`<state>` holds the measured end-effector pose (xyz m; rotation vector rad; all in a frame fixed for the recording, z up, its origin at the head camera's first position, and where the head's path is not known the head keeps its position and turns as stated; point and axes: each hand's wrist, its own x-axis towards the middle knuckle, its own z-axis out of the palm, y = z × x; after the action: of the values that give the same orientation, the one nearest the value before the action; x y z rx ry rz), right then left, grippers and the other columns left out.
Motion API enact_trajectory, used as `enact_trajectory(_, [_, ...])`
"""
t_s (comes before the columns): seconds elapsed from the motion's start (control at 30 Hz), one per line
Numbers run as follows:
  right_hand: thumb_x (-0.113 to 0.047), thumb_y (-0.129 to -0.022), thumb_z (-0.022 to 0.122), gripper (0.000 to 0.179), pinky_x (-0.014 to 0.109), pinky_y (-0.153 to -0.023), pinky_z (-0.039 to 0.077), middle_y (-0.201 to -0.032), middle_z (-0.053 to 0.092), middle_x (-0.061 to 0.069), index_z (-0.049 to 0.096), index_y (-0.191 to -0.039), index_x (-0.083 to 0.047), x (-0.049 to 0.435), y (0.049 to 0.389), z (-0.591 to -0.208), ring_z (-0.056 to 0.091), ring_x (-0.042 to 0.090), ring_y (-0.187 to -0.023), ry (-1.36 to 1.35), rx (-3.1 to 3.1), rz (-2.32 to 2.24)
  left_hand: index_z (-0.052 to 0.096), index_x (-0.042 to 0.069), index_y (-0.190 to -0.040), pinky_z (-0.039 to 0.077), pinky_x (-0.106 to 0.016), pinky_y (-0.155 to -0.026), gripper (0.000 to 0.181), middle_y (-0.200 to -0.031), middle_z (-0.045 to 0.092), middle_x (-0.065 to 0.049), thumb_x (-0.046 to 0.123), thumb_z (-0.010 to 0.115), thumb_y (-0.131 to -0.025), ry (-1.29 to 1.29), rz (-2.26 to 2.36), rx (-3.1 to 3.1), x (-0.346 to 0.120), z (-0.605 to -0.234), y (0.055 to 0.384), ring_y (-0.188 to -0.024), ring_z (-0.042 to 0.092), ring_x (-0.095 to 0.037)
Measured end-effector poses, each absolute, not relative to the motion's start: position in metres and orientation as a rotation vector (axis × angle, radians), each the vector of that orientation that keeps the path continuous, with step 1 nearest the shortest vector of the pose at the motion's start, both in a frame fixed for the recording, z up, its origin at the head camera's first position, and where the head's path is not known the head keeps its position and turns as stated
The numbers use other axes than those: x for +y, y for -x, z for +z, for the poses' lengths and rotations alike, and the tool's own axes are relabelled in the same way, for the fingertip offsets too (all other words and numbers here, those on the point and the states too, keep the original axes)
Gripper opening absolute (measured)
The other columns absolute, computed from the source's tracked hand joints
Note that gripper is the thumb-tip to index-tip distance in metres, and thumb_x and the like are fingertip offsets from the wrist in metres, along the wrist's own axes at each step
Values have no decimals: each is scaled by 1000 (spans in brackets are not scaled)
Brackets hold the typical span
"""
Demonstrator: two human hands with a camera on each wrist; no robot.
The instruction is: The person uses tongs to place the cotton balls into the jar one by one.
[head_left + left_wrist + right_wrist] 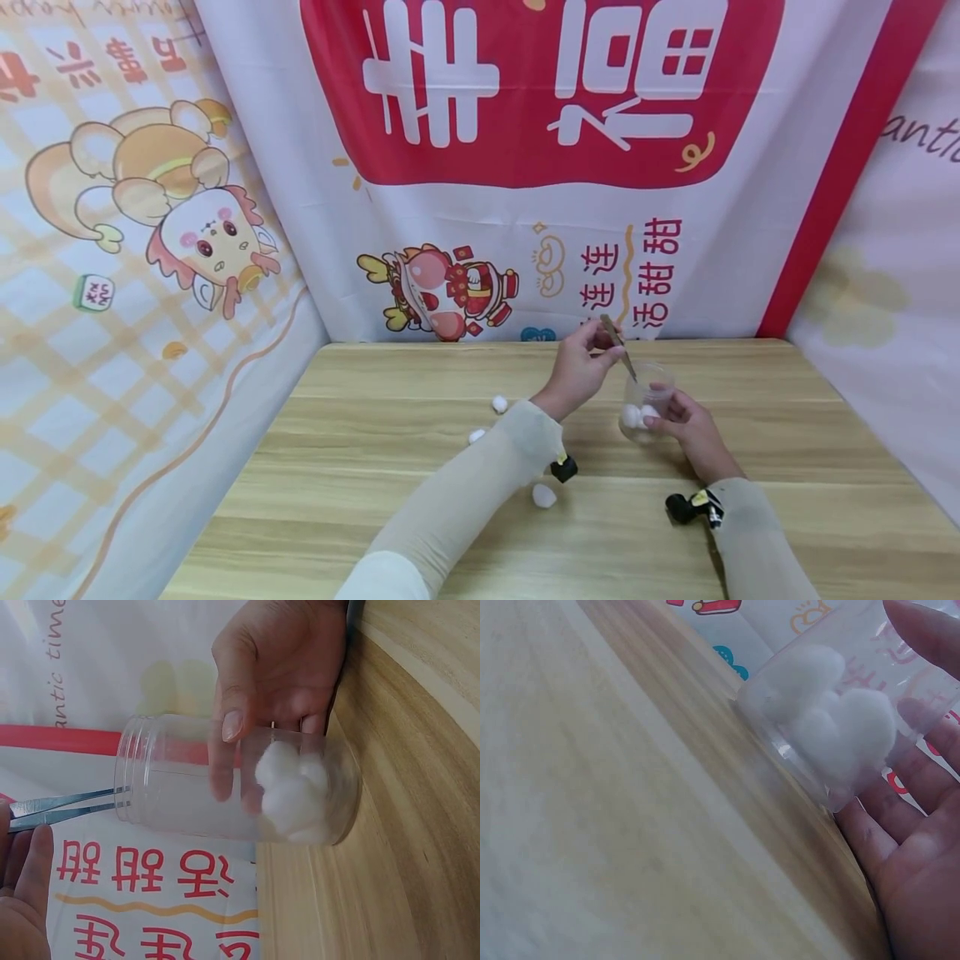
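Head view: left fingers (585,335) pinch tweezers (627,363) at the rim of an open jar (639,393) that right fingers (663,425) grip.

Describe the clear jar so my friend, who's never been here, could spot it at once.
Start at the wooden table and go to its far half, right of centre. There the right hand holds the jar, with tweezers from the left hand at its mouth. Unlike the loose white balls nearby, it is see-through, with similar balls at its bottom.
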<state>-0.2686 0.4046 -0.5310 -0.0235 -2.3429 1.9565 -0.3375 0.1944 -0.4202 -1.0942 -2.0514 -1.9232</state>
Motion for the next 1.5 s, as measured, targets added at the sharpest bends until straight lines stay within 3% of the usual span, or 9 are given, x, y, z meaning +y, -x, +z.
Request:
enact_trajectory(0.17, [-31,-87,74,75,20,-98,40,-144,46,16,36,-147,-5,406,270,-534,43,25,-131,-22,-2347,1928,61,13,-108,56,-23,-77,20,-95,62,1,3,66,-91,1103,-1941,-2031,191,-417,336,-86,62,-7])
enact_trajectory(0.23, [-30,-88,74,74,15,-94,40,-144,46,16,37,-147,-5,407,271,-535,43,25,-131,-33,-2345,1923,61,13,-106,56,-24,-77,19,-94,62,1,3,66,-91,1102,-1950,-2025,190,-416,336,-86,63,-8])
enact_trajectory(0.43, [-33,-87,74,74,42,-110,33,-146,44,14,38,-147,-9,408,270,-536,38,29,-135,-14,-2355,1926,60,13,-107,55,-23,-79,18,-95,62,1,5,66,-92,1088,-1959,-2022,189,-413,336,-88,63,-7])
enact_trajectory(0.5, [-33,-87,74,75,46,-111,31,-147,43,15,37,-147,-8,408,270,-535,37,30,-135,-25,-2356,1927,61,13,-108,55,-23,-79,19,-95,62,1,5,67,-91,1072,-1965,-2022,187,-413,336,-88,63,-8])
enact_trajectory(0.7, [-26,-88,73,70,16,-95,40,-144,46,18,39,-146,-6,407,269,-536,46,17,-127,-66,-2324,1914,61,13,-107,55,-23,-80,19,-97,63,0,7,68,-91,1045,-1955,-2038,178,-414,339,-89,63,-8])
enact_trajectory(0.77, [-24,-88,74,68,12,-91,41,-143,47,20,40,-145,-7,407,270,-537,49,11,-123,-76,-2304,1918,61,14,-108,55,-24,-80,19,-98,62,0,7,67,-91,1040,-1962,-2041,174,-415,340,-90,63,-9])
enact_trajectory(0.9, [-23,-87,75,69,12,-91,42,-141,48,20,41,-144,-6,406,269,-538,50,7,-120,-81,-2292,1925,61,13,-107,56,-25,-80,19,-98,62,0,6,68,-91,1020,-1991,-2043,166,-418,340,-90,63,-11])
enact_trajectory(1.13, [-27,-87,74,71,11,-91,40,-143,47,17,39,-146,-7,408,269,-538,44,20,-129,-84,-2315,1919,61,13,-107,56,-25,-79,19,-96,62,0,7,69,-90,993,-1971,-2075,156,-423,340,-88,63,-12])
enact_trajectory(1.5, [-26,-89,73,71,12,-91,42,-141,48,19,37,-146,-5,408,267,-540,48,11,-124,-111,-2317,1908,61,3,-108,57,-26,-76,21,-95,63,-15,-5,66,-89,997,-1922,-2103,134,-404,315,-88,65,-21])
